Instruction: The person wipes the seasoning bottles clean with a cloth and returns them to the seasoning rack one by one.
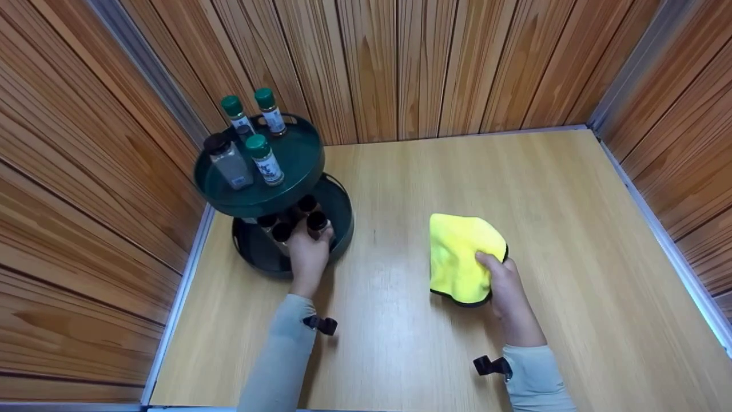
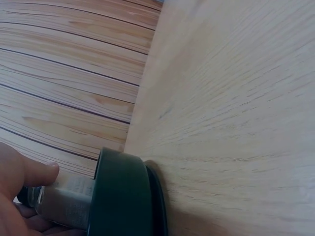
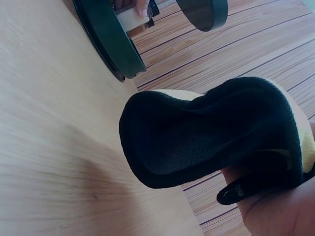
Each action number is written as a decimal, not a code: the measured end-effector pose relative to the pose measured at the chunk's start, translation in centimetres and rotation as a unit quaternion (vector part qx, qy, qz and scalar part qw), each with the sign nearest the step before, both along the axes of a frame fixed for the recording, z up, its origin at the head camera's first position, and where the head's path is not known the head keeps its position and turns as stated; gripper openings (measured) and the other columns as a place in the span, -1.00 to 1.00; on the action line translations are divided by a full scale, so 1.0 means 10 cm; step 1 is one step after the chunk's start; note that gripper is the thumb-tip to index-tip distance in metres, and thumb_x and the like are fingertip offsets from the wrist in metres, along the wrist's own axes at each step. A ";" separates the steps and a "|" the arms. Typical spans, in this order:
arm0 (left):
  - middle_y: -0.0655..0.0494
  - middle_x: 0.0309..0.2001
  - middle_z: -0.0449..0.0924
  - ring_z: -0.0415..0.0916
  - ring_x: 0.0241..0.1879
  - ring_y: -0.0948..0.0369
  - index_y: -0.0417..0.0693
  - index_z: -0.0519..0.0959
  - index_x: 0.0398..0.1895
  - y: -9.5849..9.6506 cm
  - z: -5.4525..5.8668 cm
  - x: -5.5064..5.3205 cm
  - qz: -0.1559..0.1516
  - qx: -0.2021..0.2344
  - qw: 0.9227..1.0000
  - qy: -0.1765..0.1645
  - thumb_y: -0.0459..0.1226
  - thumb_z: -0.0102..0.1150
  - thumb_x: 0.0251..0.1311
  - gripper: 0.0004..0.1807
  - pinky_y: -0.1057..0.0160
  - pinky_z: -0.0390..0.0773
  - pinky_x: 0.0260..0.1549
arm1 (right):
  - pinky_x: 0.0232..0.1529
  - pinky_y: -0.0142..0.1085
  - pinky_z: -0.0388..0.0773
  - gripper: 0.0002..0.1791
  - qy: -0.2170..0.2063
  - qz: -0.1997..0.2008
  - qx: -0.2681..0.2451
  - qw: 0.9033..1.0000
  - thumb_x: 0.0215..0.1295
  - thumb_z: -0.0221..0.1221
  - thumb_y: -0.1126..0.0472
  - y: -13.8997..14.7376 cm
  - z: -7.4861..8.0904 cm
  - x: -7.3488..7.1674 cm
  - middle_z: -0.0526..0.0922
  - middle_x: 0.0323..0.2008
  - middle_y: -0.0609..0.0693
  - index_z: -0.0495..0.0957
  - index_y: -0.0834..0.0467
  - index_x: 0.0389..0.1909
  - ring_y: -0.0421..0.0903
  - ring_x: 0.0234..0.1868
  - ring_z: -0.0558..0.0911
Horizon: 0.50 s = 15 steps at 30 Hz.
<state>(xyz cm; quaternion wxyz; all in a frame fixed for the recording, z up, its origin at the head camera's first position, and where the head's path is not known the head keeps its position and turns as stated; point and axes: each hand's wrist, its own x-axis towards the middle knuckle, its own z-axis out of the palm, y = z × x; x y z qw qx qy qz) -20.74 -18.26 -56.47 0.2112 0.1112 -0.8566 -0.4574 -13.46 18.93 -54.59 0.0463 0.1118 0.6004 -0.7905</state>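
My left hand reaches into the lower tier of a dark green two-tier round rack. Its thumb and fingers grip a dark-capped spice jar. From the left wrist view, this clear, labelled jar stands inside the green tray wall, its base hidden. Other dark-capped jars crowd around the fingers. Over the table, my right hand holds a folded yellow cloth with black edging, thumb on top. The right wrist view shows the cloth's dark underside.
On the upper tier stand several jars: green-capped ones and a larger dark-capped one. That tier overhangs part of the lower one. Wood-panelled walls enclose the light wooden table at the back and sides.
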 end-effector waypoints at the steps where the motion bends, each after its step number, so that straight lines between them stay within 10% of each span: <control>1: -0.02 -0.11 0.69 0.58 -0.08 0.03 -0.10 0.65 0.06 0.00 -0.01 0.00 -0.002 0.005 1.000 0.004 -0.28 0.48 0.16 -0.61 0.04 0.54 0.03 | -0.27 -0.20 0.70 -0.79 0.001 0.000 -0.001 1.000 0.50 0.02 0.20 0.00 0.00 0.00 0.77 -0.35 0.02 0.46 0.30 -0.08 -0.06 -0.33 0.76; 15: -0.01 -0.01 0.68 0.58 0.06 0.06 -0.08 0.63 0.11 0.02 -0.06 -0.01 -0.013 0.010 1.000 -0.017 -0.27 0.45 0.20 -0.60 0.03 0.53 0.14 | -0.25 -0.21 0.70 -0.77 0.005 -0.005 -0.002 1.000 0.52 0.03 0.19 0.06 0.04 0.00 0.76 -0.34 0.01 0.44 0.31 -0.06 -0.07 -0.31 0.76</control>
